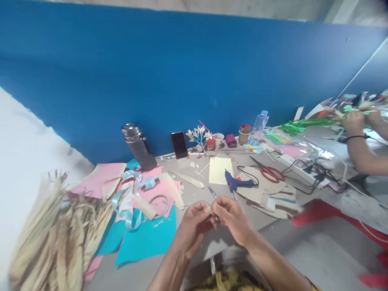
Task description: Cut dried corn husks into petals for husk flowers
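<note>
Near the table's front edge, my left hand (198,220) and my right hand (230,216) meet with fingertips pinched together. Whatever they hold between them is too small and too covered by the fingers to name. Just beyond the fingertips lies a thin, pointed metal tool (212,192), partly hidden by my hands. A blue hot glue gun (239,182) rests on the table ahead of my right hand. To the left of the metal tool is a pale strip of corn husk (190,180).
Dried corn husks (60,242) pile up at the left beside blue paper (145,238) and ribbon. A thermos (140,147), a phone (179,144) and husk flowers (200,135) stand along the wall. Red-handled scissors (273,173) and a cabled power strip (298,169) lie right. Another person's hands (354,121) work far right.
</note>
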Demonstrator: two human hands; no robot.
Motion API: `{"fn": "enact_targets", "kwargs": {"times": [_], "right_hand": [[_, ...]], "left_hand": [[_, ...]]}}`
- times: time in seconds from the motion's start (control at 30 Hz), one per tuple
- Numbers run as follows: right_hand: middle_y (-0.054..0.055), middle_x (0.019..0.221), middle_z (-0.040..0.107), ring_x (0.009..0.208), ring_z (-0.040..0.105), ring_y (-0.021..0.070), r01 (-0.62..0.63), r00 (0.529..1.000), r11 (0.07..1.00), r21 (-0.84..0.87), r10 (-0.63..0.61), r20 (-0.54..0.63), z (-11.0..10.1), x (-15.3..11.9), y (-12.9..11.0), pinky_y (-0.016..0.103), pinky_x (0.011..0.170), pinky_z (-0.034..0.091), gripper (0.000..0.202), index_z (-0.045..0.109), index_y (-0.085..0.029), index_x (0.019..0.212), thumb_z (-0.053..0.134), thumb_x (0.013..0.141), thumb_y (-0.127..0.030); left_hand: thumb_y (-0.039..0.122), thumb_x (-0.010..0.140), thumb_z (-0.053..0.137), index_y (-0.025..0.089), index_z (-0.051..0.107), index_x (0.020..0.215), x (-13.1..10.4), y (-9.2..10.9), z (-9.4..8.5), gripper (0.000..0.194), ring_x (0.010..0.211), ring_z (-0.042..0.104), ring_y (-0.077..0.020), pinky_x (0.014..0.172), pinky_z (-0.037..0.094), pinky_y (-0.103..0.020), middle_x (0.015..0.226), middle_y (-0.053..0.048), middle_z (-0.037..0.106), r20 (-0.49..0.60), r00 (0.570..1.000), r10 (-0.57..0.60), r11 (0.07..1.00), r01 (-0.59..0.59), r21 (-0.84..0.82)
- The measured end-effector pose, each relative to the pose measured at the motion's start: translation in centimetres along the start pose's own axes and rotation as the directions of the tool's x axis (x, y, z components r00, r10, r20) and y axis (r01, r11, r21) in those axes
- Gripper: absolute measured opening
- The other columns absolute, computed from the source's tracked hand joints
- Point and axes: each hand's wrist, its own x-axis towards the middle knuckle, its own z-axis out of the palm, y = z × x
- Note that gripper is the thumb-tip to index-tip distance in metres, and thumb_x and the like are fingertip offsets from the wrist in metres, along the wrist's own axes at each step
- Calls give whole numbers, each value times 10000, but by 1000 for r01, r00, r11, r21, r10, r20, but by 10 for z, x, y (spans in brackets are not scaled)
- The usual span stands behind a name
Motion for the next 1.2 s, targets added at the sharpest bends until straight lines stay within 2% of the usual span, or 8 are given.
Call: {"fn": "enact_targets", "kwargs": {"times": [0.2, 0.37, 0.47, 0.57, 0.77, 0.87, 1.07, 1.2], "right_hand": [[36, 611, 658, 522, 569, 118, -40, 999, 994, 101, 38, 25, 3, 6, 9, 210, 484, 389, 405, 577, -165, 714, 725, 810, -529], [19, 601, 626, 496, 508, 88, -16, 999, 988, 153, 20, -25, 5, 14, 11, 202, 482, 357, 430, 571, -160, 727, 724, 808, -555], [5, 585, 584, 478, 431, 67, 9, 1000, 986, 164, -11, 8, -1, 18, 7, 203, 477, 315, 423, 603, -144, 764, 670, 861, -550], [-34, 549, 485, 479, 369, 62, 64, 998, 985, 159, -60, -33, -8, 21, -3, 200, 459, 263, 415, 653, -132, 830, 646, 881, -543], [-19, 654, 570, 534, 473, 66, 87, 990, 965, 248, -112, 89, -8, 24, -22, 182, 472, 287, 344, 623, -158, 938, 771, 804, -439], [-24, 676, 610, 530, 526, 58, 80, 994, 967, 243, -96, 56, -3, 23, -24, 165, 474, 326, 330, 612, -163, 897, 841, 735, -336], [25, 654, 675, 544, 647, 135, -26, 989, 951, 307, -20, 146, -3, 19, -22, 194, 484, 428, 333, 586, -158, 822, 840, 730, -352], [10, 656, 637, 513, 571, 83, -52, 980, 914, 401, -30, 197, -7, 18, -22, 159, 438, 337, 349, 597, -153, 803, 852, 719, -376]], "left_hand": [[290, 755, 759, 151, 596, 665, 7, -1, -4, 233, 622, 562, -148, 643, 435, -276, 644, -32, 580, 79, 997, 7, 993, 2, -117], [291, 750, 778, 137, 638, 724, 16, 1, -3, 209, 628, 548, -137, 658, 435, -274, 664, -35, 590, 3, 1000, 22, 996, -22, -91], [247, 718, 784, 127, 628, 674, 20, 10, -1, 201, 605, 518, -114, 638, 434, -263, 650, -24, 579, -9, 1000, -26, 994, 24, -109], [208, 653, 798, 129, 628, 658, 22, 23, 2, 187, 561, 485, -97, 582, 417, -246, 610, 1, 552, -30, 999, -36, 994, 32, -101], [231, 658, 789, 124, 634, 656, 25, 30, 2, 188, 535, 498, -100, 577, 408, -245, 559, -5, 562, -56, 998, -35, 997, 39, 68], [220, 650, 796, 123, 637, 649, 24, 28, 3, 186, 533, 497, -95, 582, 407, -246, 559, 3, 560, -47, 999, -15, 997, 18, 74], [218, 654, 772, 127, 609, 573, 19, 25, 6, 203, 540, 494, -104, 610, 418, -256, 525, -9, 548, 90, 995, -42, 999, 41, 11], [238, 666, 780, 119, 653, 632, 16, 24, 7, 178, 550, 493, -104, 620, 425, -255, 539, -9, 547, 95, 994, -57, 998, 57, 5]]}}
